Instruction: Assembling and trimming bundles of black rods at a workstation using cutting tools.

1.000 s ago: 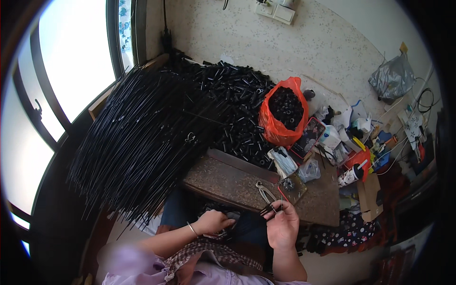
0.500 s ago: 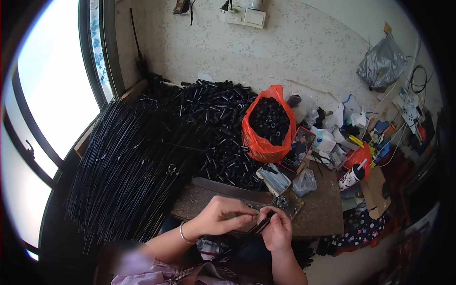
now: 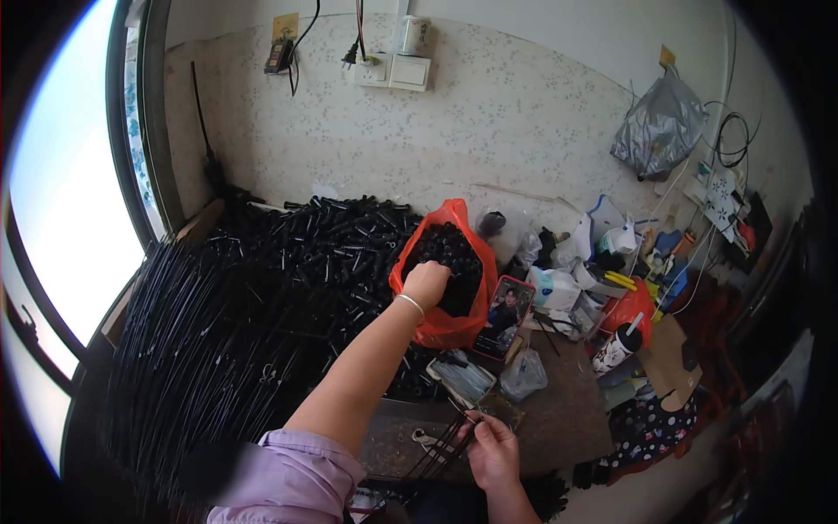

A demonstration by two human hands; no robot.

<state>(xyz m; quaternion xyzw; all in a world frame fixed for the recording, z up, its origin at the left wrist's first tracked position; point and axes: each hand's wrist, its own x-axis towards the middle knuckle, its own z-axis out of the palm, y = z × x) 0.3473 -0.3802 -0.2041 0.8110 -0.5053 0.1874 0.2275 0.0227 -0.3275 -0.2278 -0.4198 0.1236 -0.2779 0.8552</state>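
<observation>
My left hand [image 3: 428,284] reaches into an orange-red plastic bag [image 3: 454,332] heaped with small black ring-like parts [image 3: 449,246]. Its fingers are hidden among those parts, and a pale bangle circles the wrist. Lower down, close to the bench's front edge, my right hand [image 3: 494,454] is closed on a few thin black rods [image 3: 443,450], which slant down to the left. A big sheaf of long thin black rods [image 3: 188,349] lies to the left. Behind it spreads a pile of short black tubes [image 3: 323,236].
Right of the bag, a phone [image 3: 504,319] in a red case leans with its screen lit. An open clear-lidded box [image 3: 463,375] and a small clear plastic bag [image 3: 524,375] are on the brown bench [image 3: 567,410]. A patterned cup with a straw [image 3: 616,349] stands farther right amid clutter.
My left hand has left my right hand and moved up and forward into the orange-red bag. My right hand has lowered slightly, keeping hold of the rods. The whole view has shifted.
</observation>
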